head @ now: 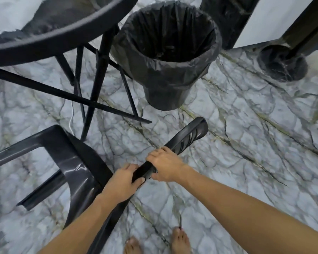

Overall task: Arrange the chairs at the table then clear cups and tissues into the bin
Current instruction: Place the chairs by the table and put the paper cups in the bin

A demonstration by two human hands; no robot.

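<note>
Fingers (155, 154) gripping chair (77, 162) backrest edge, bin (165, 70) near

**Open floor to the right, clutter to the left**

Table legs (97, 77) crowd ten o'clock; the bin (165, 57) blocks twelve, a post base (282, 64) two. The chair (77, 162) fills eight. Bare floor (246, 143) lies open from three to five.

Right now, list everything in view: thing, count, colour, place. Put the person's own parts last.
chair: one, glossy black plastic, lower left, gripped by its top rail
table: one, black rim and legs, upper left
bin: one, black with black liner, top centre, on the floor
pillar base: one, dark, upper right
floor: grey-white marble pattern
left hand: grips the chair rail
right hand: grips the chair rail
feet: two, bare, bottom centre
</note>
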